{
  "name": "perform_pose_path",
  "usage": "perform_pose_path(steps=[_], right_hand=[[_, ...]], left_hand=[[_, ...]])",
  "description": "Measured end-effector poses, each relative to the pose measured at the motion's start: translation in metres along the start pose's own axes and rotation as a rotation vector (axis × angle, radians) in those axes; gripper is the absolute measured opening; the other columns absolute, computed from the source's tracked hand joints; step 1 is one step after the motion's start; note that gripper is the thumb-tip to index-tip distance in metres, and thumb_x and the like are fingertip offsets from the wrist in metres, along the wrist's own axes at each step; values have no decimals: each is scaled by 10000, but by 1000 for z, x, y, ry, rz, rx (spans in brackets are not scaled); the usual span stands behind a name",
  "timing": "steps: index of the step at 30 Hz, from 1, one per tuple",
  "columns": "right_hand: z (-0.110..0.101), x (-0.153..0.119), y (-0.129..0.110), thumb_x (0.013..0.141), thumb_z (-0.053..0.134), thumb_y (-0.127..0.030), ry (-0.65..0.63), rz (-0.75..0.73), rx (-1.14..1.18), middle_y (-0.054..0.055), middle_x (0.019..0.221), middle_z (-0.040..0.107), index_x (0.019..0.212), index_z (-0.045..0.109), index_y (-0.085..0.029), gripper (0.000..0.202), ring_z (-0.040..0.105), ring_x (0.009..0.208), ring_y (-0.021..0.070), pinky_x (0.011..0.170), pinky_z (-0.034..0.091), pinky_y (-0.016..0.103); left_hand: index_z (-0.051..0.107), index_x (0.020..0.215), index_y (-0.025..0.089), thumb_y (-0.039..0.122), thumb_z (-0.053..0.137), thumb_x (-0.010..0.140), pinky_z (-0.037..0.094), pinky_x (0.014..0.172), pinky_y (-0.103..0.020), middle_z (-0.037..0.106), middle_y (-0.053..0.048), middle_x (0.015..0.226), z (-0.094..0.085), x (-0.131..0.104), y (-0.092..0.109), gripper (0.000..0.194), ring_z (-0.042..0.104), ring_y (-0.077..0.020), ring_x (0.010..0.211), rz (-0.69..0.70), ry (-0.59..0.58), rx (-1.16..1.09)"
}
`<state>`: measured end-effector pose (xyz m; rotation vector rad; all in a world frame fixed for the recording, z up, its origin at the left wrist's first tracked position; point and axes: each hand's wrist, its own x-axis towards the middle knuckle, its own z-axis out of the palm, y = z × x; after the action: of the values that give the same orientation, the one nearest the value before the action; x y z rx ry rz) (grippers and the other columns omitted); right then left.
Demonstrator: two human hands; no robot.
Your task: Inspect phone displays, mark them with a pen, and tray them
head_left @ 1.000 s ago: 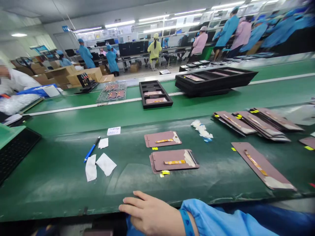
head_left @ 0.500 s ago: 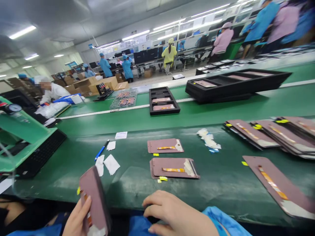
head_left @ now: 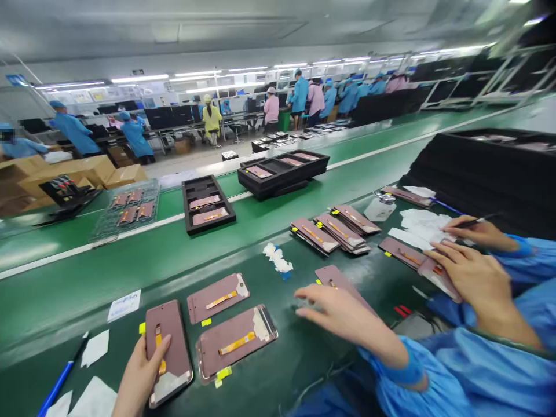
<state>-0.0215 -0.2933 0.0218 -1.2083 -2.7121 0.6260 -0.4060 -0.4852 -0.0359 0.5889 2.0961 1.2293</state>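
Observation:
My left hand (head_left: 145,362) is closed on a brownish-pink phone screen panel (head_left: 171,330), thumb across its orange flex cable, a yellow tab at its upper left edge. Right beside it on the mat lie a single phone screen panel (head_left: 217,296) and a small stack of phone screen panels (head_left: 237,347), also with orange cables and yellow tabs. My right hand (head_left: 332,313) hovers with fingers stretched out, nothing visible in it. Behind it, partly covered by the hand and forearm, rests one more phone screen panel (head_left: 341,281). Crumpled tape scraps (head_left: 278,259) lie farther back.
A co-worker's hands (head_left: 482,272) on the right hold a pen over panels and white paper (head_left: 423,229). Stacked panels (head_left: 330,234) stand mid-bench. Black trays (head_left: 208,202) sit on the green belt. A blue pen (head_left: 61,376) and paper scraps lie at left.
The view has swung to the right, bringing the co-worker's hands into sight. My left hand has brought its panel up beside the others; my right hand has moved forward, its fingers straighter.

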Motion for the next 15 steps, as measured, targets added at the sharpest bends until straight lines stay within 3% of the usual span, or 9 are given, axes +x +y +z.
perform_pose_path(steps=[3,6,10,15], right_hand=[[-8,39,26,928,549,-370,178,266,-272,61,1063,706,1118,652,-212,267,657,988,212,805,491,284],[-11,81,44,934,518,-317,271,422,-368,167,1044,677,1071,653,-116,279,654,977,289,765,494,348],[-5,118,57,892,545,-215,326,513,-437,240,1058,645,1018,653,-47,236,630,1008,349,748,488,381],[6,128,61,888,440,-50,320,531,-402,267,937,664,973,667,-7,246,647,977,324,742,439,374]], left_hand=[[552,1155,148,654,675,588,536,822,-407,684,-129,1090,0,4,2,771,666,-315,965,36,76,113],[594,1046,135,717,579,614,509,835,-494,684,-130,942,-3,5,3,725,651,-354,895,101,96,368],[625,992,124,737,448,672,435,943,-516,615,-151,933,-4,0,0,714,563,-388,1038,212,149,642],[583,1182,158,652,444,799,456,928,-463,580,-116,1032,-1,-21,5,640,578,-333,1043,191,151,629]])
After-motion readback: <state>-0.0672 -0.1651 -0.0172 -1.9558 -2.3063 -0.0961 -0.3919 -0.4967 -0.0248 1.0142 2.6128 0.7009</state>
